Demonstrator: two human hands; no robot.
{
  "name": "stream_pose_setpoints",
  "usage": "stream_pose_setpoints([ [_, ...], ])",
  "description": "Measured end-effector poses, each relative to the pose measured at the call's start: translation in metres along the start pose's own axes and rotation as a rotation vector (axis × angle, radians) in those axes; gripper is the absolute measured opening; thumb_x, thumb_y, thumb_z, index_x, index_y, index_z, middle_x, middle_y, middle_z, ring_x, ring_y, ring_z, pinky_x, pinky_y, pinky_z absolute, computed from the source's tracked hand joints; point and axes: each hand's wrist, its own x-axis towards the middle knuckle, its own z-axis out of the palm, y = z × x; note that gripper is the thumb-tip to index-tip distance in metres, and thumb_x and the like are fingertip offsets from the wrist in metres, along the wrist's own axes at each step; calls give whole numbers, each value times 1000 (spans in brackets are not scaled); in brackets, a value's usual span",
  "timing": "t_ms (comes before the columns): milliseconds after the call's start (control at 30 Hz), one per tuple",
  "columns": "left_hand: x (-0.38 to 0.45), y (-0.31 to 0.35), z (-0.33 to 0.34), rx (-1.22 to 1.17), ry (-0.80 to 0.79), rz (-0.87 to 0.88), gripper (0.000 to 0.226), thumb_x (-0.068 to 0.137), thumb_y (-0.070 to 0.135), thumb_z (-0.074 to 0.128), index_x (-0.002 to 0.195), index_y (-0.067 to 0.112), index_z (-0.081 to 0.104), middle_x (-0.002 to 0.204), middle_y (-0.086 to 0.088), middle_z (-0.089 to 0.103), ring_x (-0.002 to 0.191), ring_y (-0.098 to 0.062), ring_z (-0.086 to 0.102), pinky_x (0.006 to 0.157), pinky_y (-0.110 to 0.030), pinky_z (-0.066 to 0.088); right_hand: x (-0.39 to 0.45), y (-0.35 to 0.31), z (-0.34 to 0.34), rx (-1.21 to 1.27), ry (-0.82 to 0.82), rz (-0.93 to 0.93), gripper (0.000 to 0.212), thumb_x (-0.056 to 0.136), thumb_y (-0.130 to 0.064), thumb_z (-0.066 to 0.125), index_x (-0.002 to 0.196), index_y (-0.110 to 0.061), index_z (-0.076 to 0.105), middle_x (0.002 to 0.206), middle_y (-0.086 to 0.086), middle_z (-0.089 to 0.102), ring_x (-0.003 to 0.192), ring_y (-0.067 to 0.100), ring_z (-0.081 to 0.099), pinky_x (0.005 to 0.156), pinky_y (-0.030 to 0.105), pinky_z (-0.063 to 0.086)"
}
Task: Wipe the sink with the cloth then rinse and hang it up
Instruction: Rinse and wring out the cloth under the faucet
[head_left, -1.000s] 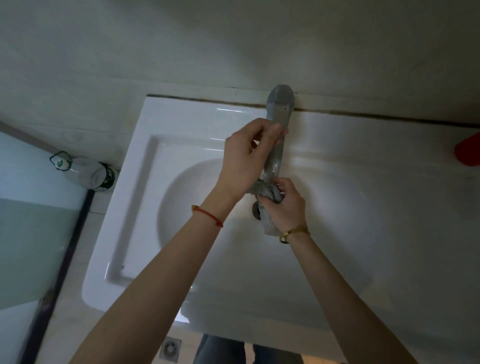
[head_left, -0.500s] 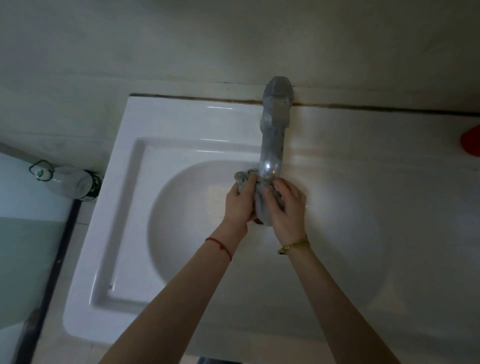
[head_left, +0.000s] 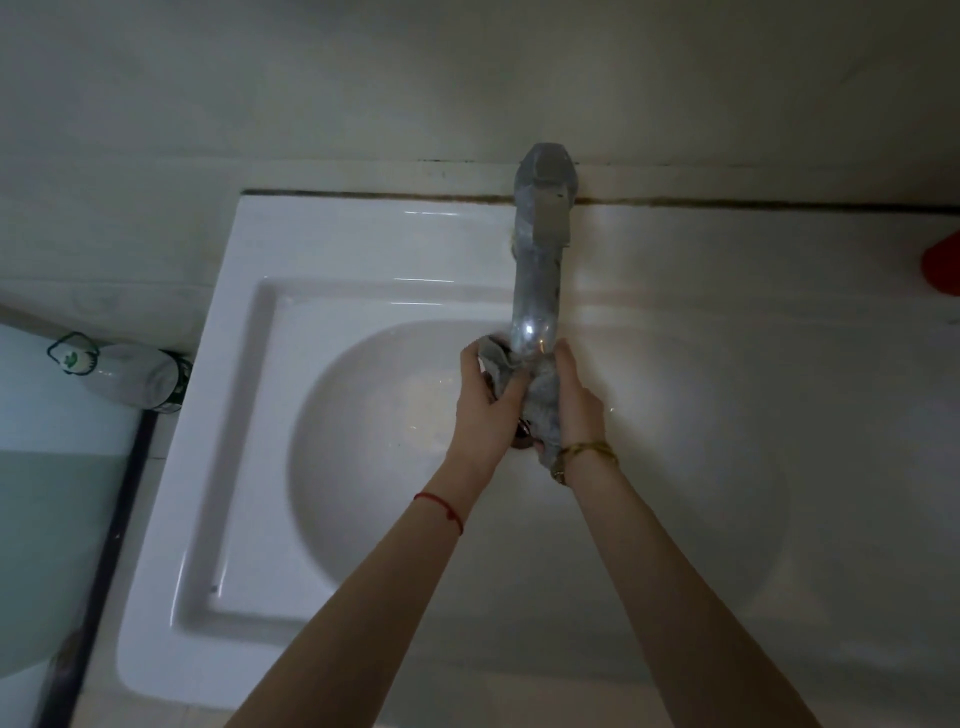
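Tightly, a bunched grey cloth is gripped by left hand and right hand beneath the smooth metal tap, over the glossy round sink.

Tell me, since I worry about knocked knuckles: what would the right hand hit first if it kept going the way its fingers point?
Probably the tap: the right hand, holding the cloth, points up beside its spout. Depth is unclear.

Glossy white ceramic sink, dull grey metal tap, soft grey cloth.
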Motion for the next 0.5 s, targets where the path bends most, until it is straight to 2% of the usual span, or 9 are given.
stream_pose_setpoints([
  [67,7,0,1,42,52,-58,13,95,23,51,107,27,55,102,-4,67,99,-23,67,86,-42,58,-6,0,1,-150,128,-192,59,74,-71,57,59,-14,59,60,1,62,60,16,59,62,29,49],
  [100,10,2,2,51,73,-102,9,95,28,48,96,27,57,95,-3,66,95,-24,66,86,-44,57,-8,1,2,-212,162,-299,56,81,-62,58,54,-14,50,53,0,54,53,13,50,56,27,41],
  [200,16,4,7,156,137,-123,25,99,35,48,77,24,54,76,2,61,77,-19,59,70,-33,50,-12,3,10,-384,185,-511,50,89,-43,57,49,-18,41,48,-2,46,46,9,41,49,24,30],
  [267,19,4,7,150,173,-119,33,99,35,47,75,15,57,73,0,63,73,-18,59,70,-35,49,-11,2,17,-411,161,-598,47,91,-38,56,48,-24,42,49,-3,50,48,11,46,50,25,33],
  [367,26,6,6,149,228,-104,31,96,25,48,69,11,56,64,-2,57,65,-16,51,64,-33,43,-8,-2,21,-438,138,-679,46,92,-23,54,48,-23,40,52,3,51,56,21,51,58,35,43],
  [500,29,7,7,107,250,-151,32,89,16,51,58,14,45,59,-2,47,61,-15,42,59,-31,34,1,5,14,-307,-11,-671,46,93,-25,54,49,-22,45,52,-1,50,57,16,49,58,31,38],
])
